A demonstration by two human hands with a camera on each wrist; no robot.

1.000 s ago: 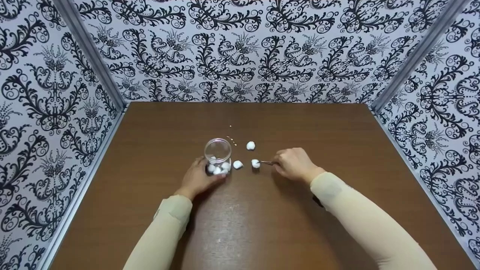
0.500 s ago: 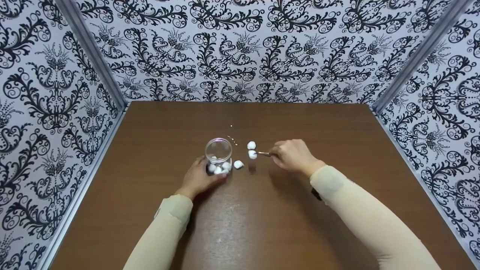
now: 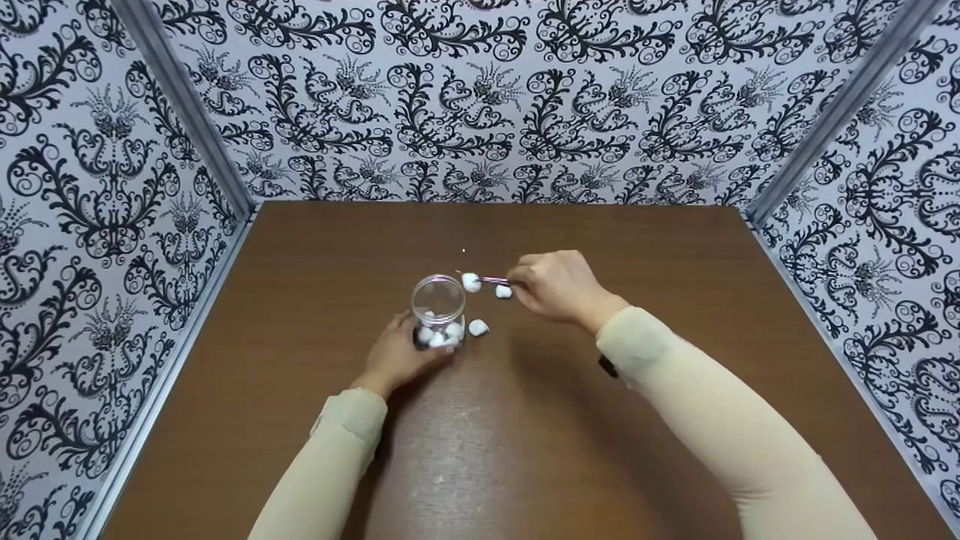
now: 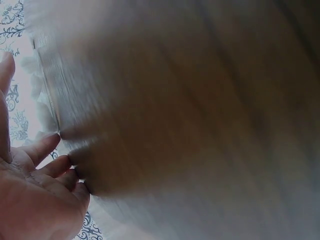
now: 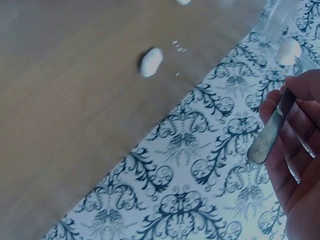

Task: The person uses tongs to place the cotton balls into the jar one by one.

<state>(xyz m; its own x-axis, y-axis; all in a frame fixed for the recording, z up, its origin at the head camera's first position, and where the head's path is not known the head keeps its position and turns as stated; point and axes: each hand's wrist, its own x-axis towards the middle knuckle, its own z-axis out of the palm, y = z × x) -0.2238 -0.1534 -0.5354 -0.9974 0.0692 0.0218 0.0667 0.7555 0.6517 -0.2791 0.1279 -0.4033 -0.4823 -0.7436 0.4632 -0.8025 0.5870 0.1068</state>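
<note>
A clear jar [image 3: 439, 322] with several white cotton balls inside stands on the table. My left hand [image 3: 396, 354] holds it low down, thumb in front; the left wrist view shows that hand [image 4: 42, 190] from the palm side. In my right hand [image 3: 559, 286] is a metal fork [image 5: 272, 127], gripped by its handle. On its tip sits a cotton ball [image 3: 470, 282], raised just right of the jar's mouth. Two loose cotton balls lie on the table: one [image 3: 503, 292] below the fork, another [image 3: 478, 328] beside the jar.
The brown wooden table [image 3: 637, 450] is enclosed by patterned walls [image 3: 480, 97] at the back and sides. Small light crumbs [image 5: 180, 48] lie behind the jar.
My right hand lifts the fork with its cotton ball away from me and left, past the far loose ball, toward the jar. My left hand and the jar stay in place.
</note>
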